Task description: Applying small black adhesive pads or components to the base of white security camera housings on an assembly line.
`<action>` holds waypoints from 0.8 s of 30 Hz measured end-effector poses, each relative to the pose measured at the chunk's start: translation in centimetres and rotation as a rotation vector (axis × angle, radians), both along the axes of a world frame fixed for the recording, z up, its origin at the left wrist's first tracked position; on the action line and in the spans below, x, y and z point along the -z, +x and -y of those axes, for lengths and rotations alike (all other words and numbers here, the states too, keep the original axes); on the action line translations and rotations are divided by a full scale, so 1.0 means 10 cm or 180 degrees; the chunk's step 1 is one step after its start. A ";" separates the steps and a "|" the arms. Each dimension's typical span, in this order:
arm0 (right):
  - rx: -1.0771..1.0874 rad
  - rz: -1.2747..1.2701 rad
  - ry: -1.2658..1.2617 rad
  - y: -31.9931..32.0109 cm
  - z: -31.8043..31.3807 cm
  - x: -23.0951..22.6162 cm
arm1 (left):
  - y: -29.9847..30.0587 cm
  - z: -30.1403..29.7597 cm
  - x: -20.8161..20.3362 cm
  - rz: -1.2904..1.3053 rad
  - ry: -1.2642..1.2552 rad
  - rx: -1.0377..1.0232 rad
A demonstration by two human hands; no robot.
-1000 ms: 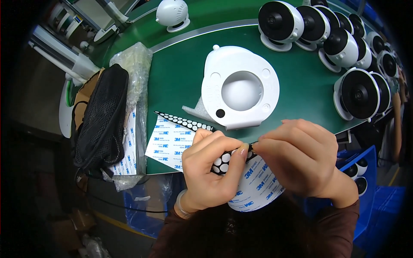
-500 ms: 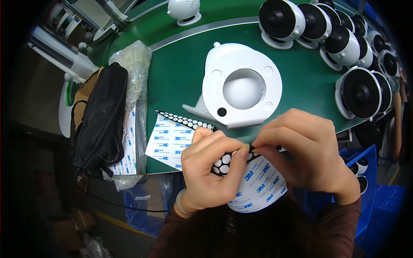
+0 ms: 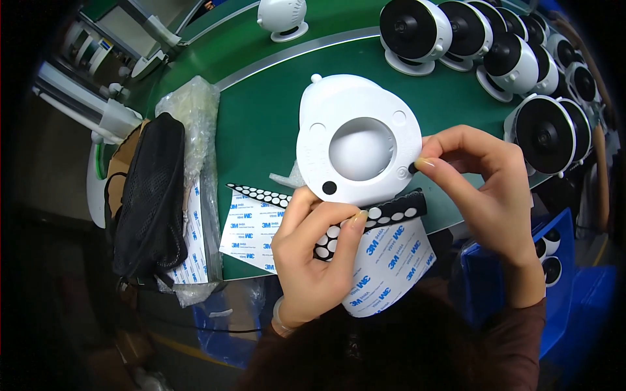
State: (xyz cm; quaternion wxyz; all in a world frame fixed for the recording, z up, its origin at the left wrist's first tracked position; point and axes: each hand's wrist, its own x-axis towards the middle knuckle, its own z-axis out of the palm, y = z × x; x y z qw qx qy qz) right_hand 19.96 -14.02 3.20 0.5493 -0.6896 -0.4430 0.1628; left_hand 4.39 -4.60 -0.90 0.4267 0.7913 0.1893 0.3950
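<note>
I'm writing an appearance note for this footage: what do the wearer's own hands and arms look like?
Both the left hand and the right hand are ungloved. A thin, pale band circles the left wrist; none shows on the right. The sleeves look dark reddish-brown, ending above the wrists.

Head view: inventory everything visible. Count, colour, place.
table: 1, green, centre
upturned device: 1, white, on table
fixed dot: 1, black, device's lower left
loose dot: 1, black, device's lower right
held sheet: 1, white-blue, black dotted edge, lower centre
flat sheet: 1, same colours, left of held sheet
foam: 1, white, left of device
upright devices: many, black-faced white, upper right
lone device: 1, white, upper middle
mesh bag: 1, black, left
plastic wrap: uncounted, clear, beside bag
bin: at least 1, blue, lower right
left hand: 1, dark sleeve, pinching held sheet
right hand: 1, dark sleeve, pinching loose dot
</note>
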 end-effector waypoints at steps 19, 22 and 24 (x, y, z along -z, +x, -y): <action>0.0199 0.0957 -0.0135 -0.09 -0.02 0.08 | 0.02 -0.03 0.04 0.0149 -0.0057 0.0084; 0.0060 0.1251 -0.0149 -0.07 -0.02 0.07 | 0.02 -0.04 0.05 0.0204 0.0013 0.0106; 0.0024 0.0952 -0.0150 -0.06 -0.04 0.10 | -0.01 -0.05 0.06 0.0247 0.0054 0.0102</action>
